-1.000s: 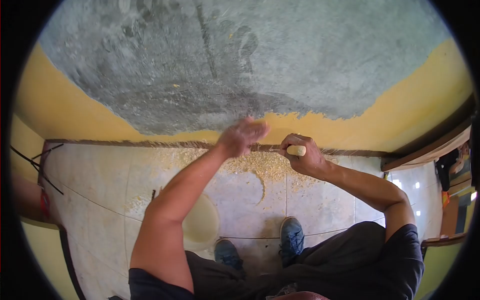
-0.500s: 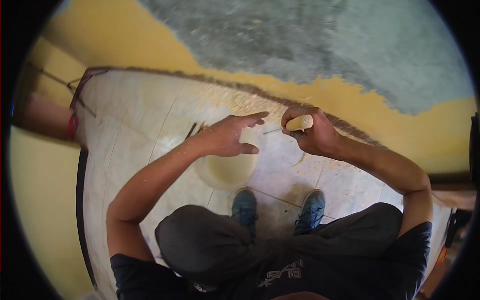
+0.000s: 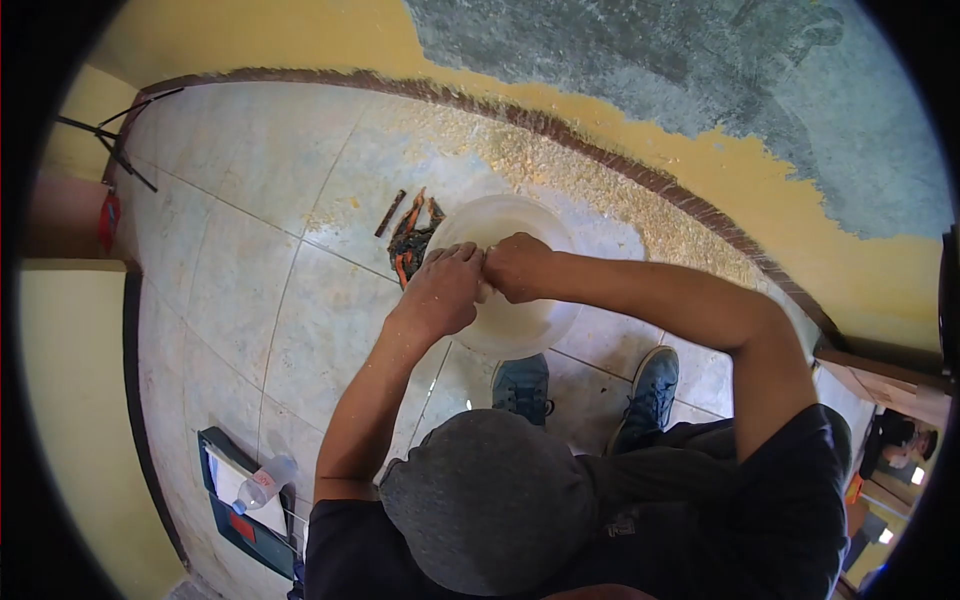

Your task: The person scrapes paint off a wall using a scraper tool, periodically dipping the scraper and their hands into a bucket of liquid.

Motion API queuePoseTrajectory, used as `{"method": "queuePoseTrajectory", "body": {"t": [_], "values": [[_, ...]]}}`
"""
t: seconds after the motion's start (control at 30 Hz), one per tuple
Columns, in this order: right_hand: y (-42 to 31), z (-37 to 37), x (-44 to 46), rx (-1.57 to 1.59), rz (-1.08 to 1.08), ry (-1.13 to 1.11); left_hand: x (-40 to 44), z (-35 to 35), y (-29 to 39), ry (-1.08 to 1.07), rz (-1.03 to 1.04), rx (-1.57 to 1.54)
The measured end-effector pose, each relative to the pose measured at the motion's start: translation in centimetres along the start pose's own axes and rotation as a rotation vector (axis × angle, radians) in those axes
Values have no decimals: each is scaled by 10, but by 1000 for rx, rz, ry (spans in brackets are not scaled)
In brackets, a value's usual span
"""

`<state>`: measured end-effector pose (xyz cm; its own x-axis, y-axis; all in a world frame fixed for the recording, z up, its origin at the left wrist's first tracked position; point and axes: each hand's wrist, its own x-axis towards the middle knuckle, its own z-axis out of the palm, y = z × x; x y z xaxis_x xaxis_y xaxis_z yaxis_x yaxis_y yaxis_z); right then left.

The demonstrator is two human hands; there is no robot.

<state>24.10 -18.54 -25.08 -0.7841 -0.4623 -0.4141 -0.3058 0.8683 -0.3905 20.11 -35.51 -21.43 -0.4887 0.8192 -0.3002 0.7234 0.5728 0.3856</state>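
Place: an indoor room where a wall is being stripped; whether in a home or another building cannot be told
Wall (image 3: 280,35): yellow paint giving way to a large bare grey patch (image 3: 620,60), with a ragged edge between them
Skirting (image 3: 610,157): a brown band along the foot of the wall, flecked with pale specks
Flakes (image 3: 560,172): small yellowish bits strewn thickly beside the skirting
Floor (image 3: 230,200): large pale tiles with visible joints, as in a finished interior
Bucket (image 3: 550,240): pale and round, near the flakes
Green tray (image 3: 250,540): on the tiles, a plastic bottle (image 3: 262,486) across it
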Motion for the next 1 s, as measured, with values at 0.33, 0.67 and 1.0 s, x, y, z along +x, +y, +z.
{"method": "queuePoseTrajectory", "body": {"t": [0.33, 0.67, 1.0], "values": [[-1, -33, -51, 458, 158, 486, 13, -6, 7, 62, -27, -845], [-18, -80, -92, 4, 161, 431, 30, 9, 0, 298, -60, -678], [34, -115, -241, -541, 261, 22, 65, -55, 71, 370, 276, -615]]}}
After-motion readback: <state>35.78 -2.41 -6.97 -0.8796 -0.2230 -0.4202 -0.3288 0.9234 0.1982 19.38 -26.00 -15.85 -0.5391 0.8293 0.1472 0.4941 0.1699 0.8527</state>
